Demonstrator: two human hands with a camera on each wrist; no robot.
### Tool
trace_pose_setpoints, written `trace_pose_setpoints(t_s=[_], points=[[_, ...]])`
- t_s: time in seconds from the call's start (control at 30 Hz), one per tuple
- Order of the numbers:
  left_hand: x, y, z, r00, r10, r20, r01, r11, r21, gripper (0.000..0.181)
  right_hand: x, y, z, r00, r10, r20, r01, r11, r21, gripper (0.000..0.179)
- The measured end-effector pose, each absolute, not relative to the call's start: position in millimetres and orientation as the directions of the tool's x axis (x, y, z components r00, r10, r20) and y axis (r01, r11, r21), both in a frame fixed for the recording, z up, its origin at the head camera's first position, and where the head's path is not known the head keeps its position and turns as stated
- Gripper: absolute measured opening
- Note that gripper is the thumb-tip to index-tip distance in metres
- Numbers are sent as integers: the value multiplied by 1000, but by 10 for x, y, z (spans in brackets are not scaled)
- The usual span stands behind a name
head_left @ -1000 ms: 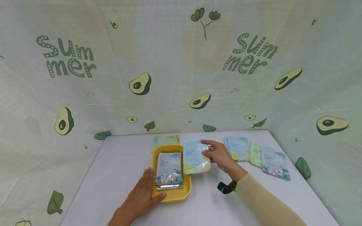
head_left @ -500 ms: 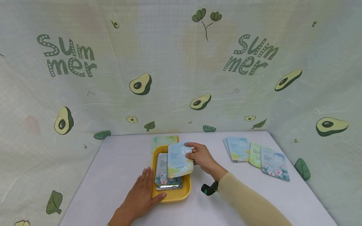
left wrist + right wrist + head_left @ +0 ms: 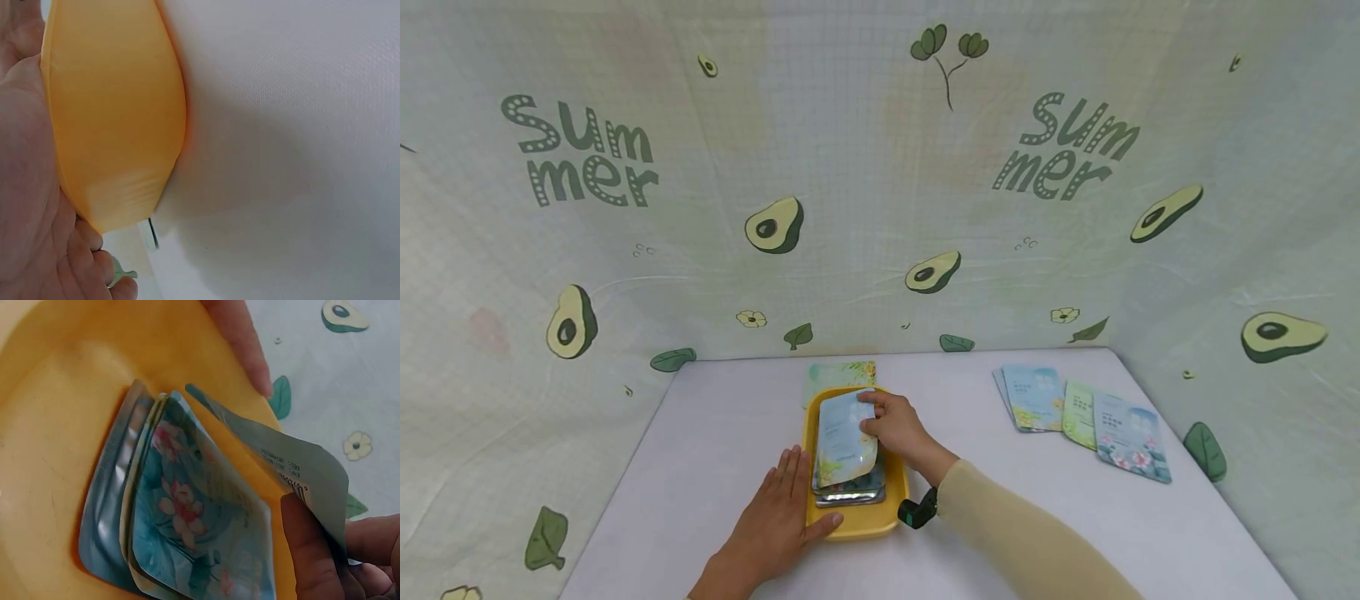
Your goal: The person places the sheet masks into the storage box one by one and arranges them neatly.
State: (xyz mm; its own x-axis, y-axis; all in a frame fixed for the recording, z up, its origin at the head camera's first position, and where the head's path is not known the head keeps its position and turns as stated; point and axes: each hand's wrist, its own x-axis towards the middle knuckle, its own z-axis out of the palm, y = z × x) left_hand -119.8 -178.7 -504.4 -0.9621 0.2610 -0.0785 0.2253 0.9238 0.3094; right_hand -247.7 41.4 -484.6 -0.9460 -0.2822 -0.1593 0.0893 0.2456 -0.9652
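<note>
My right hand pinches a light blue sheet-mask packet by its right edge, over the yellow tray. Seen from the right wrist, the packet's grey-green back is tilted up above a stack whose top packet bears pink lotus flowers. Other packets, one silvery, lie beneath that one in the tray. The left hand rests along the tray's left side with straight fingers, thumb over the near rim; in the left wrist view its palm lies against the tray's outer wall.
Behind the tray lies a green packet. On the right of the white table are several more: blue ones, a green one and a lotus-printed one. A printed curtain hangs behind.
My right hand has carried the light blue packet leftward, from beside the tray to over the stack, where it covers most of the lotus packet. The left hand has stayed in place.
</note>
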Motion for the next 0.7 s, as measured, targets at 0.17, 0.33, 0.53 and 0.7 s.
trace_pose_setpoints(t_s=[0.17, 0.33, 0.53, 0.7], points=[[-1196, -1794, -5049, -962, 264, -76, 228, 921, 315, 107, -2469, 332, -4864, -954, -265, -138, 51, 313, -948, 47], [-1191, -1802, -5067, -962, 261, -77, 223, 919, 325, 107, -2474, 303, -4875, -950, -279, -141, 23, 386, -922, 44], [-1188, -1792, -5074, -964, 254, -83, 214, 920, 330, 107, -2486, 322, -4869, -937, -335, -99, -112, 556, -823, 43], [-1196, -1785, -5075, -963, 254, -86, 214, 922, 322, 107, -2490, 334, -4826, -935, -354, -21, -240, 676, -697, 44]])
